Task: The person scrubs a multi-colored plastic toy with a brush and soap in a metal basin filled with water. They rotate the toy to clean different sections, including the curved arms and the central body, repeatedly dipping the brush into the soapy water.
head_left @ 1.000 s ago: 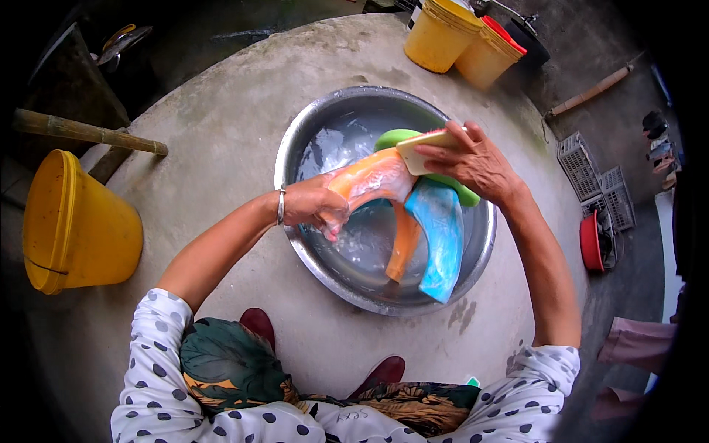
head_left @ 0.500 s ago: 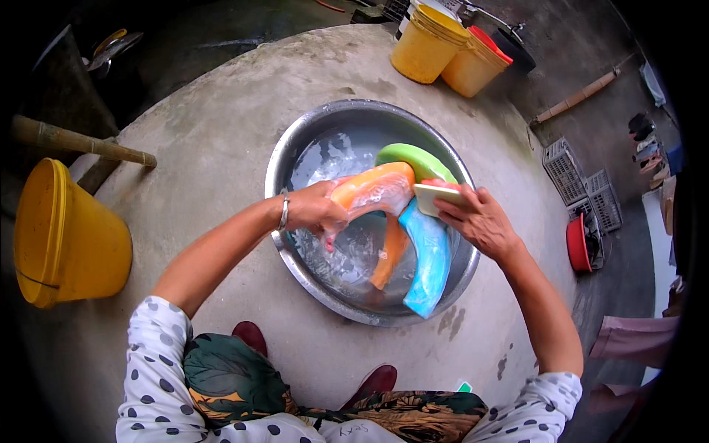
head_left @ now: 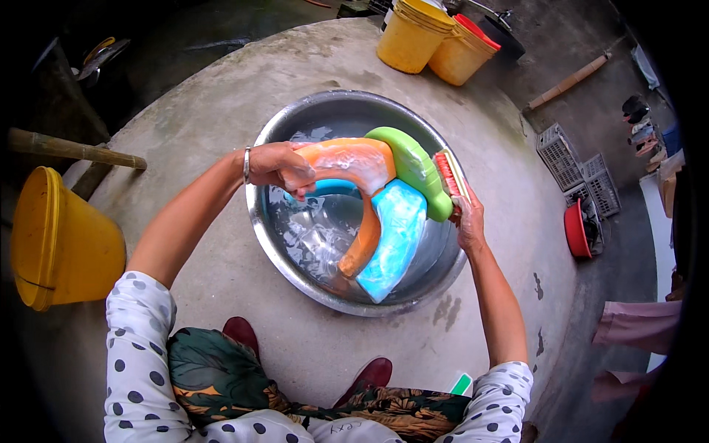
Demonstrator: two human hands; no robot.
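A large round metal basin [head_left: 340, 109] with water stands in front of me. Over it is a multicoloured curved piece with a soapy orange section [head_left: 354, 160], a green lobed section [head_left: 408, 164] and a blue, suds-smeared section [head_left: 397, 229]. My left hand [head_left: 279, 167] is closed around the orange section's left end. In my right hand [head_left: 470, 219] is a scrub brush [head_left: 452, 176] with red bristles and a pale back, held upright against the green section's right edge. Below, an orange curved part [head_left: 360, 244] and a blue curved part [head_left: 329, 187] dip toward the water.
A lidded yellow bucket [head_left: 70, 240] stands at the left under a bamboo pole [head_left: 81, 149]. More yellow buckets [head_left: 415, 37] are at the far side. Grey crates [head_left: 565, 156] and a red basin [head_left: 577, 230] sit at the right. My shoes [head_left: 373, 376] are close to the basin.
The brush has swung from lying flat over the pieces to upright at the green section's outer edge. My left hand has lifted the orange section slightly, and more green shows.
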